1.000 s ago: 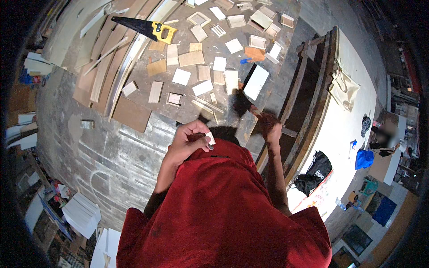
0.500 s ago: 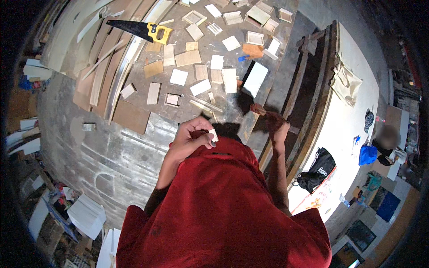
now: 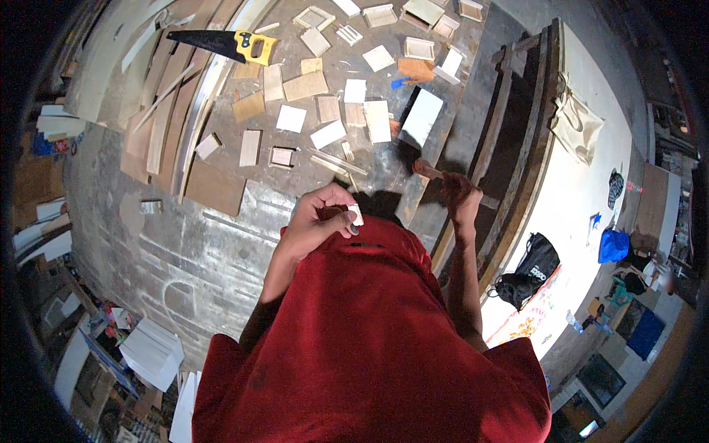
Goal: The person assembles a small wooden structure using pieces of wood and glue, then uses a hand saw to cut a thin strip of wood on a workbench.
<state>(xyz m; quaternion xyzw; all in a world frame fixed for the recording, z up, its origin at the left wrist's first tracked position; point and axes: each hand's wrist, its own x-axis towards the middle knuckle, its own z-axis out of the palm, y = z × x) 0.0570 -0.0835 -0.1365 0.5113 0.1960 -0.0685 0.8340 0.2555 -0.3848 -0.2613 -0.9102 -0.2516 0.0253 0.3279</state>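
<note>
Block (image 3: 357,214), small & pale, is pinched in L hand's grip (image 3: 317,221), long axis unclear (partly hidden), w/ R hand's grip (image 3: 461,198), closed on brown stick-like tool (image 3: 427,169), well apart to block's R.

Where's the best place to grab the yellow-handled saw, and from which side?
Best by the looped yellow handle, probably coming from the right. The saw appears to lie flat, handle toward the right, with its black blade pointing left over the boards, so that approach should stay clear of the blade.
</note>
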